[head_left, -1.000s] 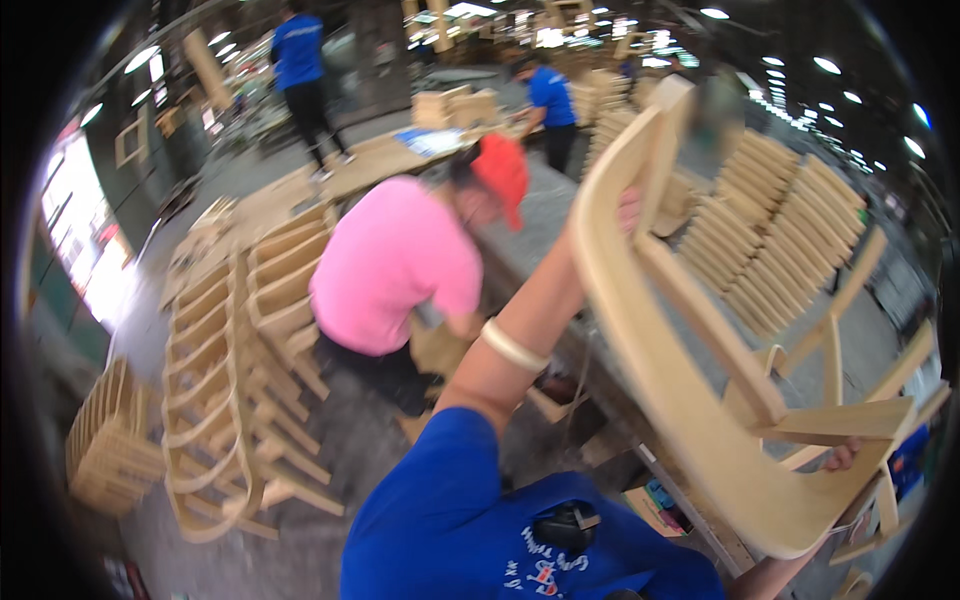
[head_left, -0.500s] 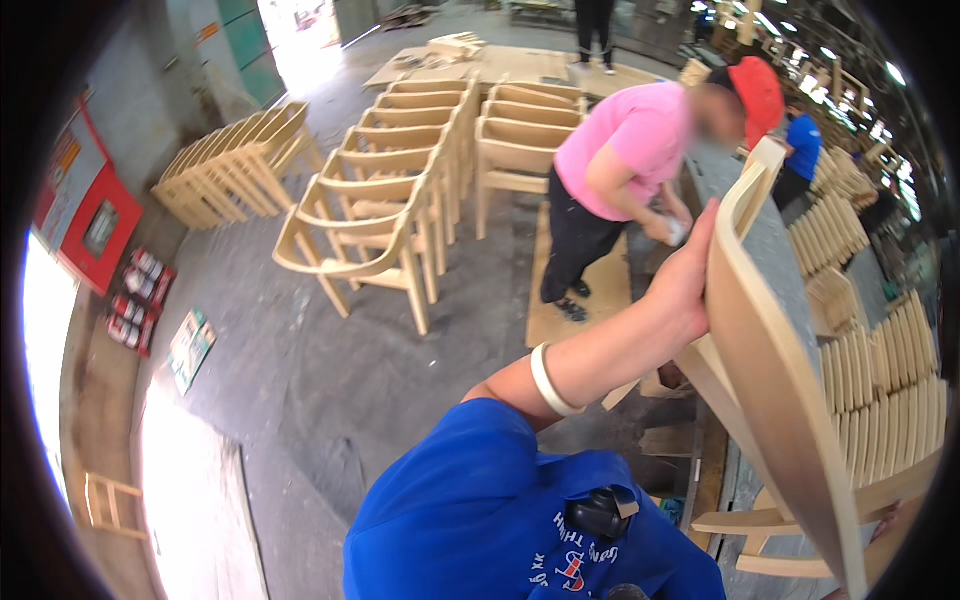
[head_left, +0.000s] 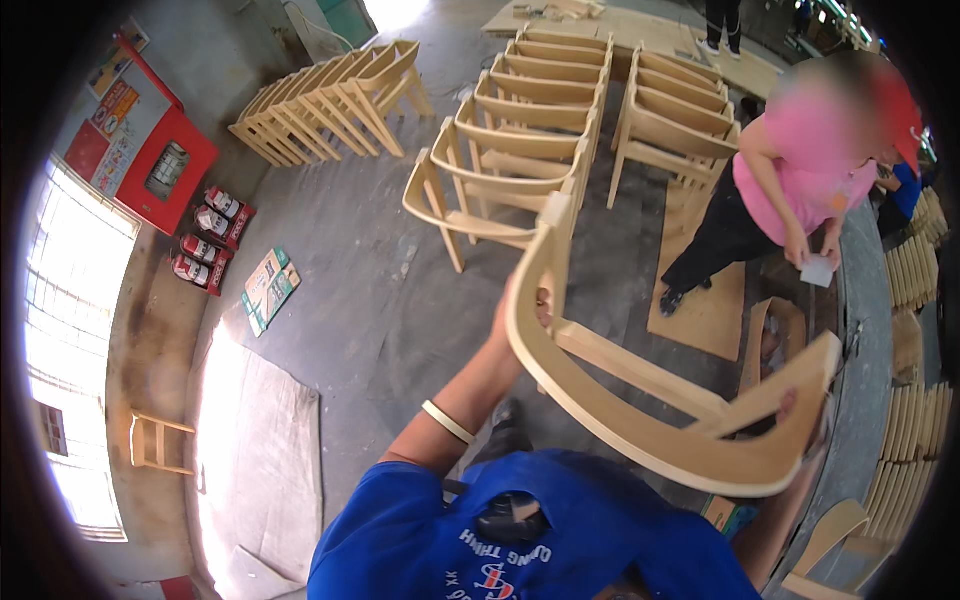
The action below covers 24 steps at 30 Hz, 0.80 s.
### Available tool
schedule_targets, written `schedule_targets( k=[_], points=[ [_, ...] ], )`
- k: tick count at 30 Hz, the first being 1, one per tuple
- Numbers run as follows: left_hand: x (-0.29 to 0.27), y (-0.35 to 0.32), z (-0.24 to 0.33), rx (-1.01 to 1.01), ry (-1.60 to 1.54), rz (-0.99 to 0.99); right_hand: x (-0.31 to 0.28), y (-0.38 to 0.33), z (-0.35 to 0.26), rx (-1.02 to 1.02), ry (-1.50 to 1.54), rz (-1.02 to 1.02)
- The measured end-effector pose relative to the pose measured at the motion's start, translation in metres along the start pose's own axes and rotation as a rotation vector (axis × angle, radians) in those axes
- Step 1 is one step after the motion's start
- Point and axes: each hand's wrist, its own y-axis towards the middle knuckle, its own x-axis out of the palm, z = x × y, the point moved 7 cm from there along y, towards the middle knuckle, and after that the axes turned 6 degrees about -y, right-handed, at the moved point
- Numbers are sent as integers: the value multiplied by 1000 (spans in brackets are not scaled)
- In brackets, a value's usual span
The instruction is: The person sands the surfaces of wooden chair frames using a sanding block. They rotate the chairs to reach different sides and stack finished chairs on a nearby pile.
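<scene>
A curved pale-wood chair frame, with legs and a crossbar, hangs in front of my body, held up off the floor. At its left end my left hand is closed round the bent armrest where a leg joins it; some fingertips show on the inner side. My right hand grips the opposite end near another leg, mostly hidden behind the wood with only a bit of its fingers showing. A pale band circles my left wrist.
Rows of similar chair frames stand ahead, with another stack by the wall. A person in pink holds a white piece beside the grey bench. Fire extinguishers line the left wall. Stacked curved parts lie beyond the bench.
The chair frame has moved from the bench on the right to in front of me, turning lower and flatter. My view has swung left. The person in pink stands more upright.
</scene>
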Motion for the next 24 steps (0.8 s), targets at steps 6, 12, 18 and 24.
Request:
schedule_targets(
  k=[6, 12, 18, 24],
  points=[
    [-95, -57, 150, 156, 204, 246, 204, 7, 59, 594, 716, -173],
    [-166, -78, 247, 195, 329, 331, 349, 14, 110, 821, 907, -456],
    [-253, -57, 306, 160, 663, 415, 438, 36, 154, 832, 816, -615],
    [-300, 2, 359, 129, 748, 464, 499, 52, 186, 895, 694, -542]
  ],
)
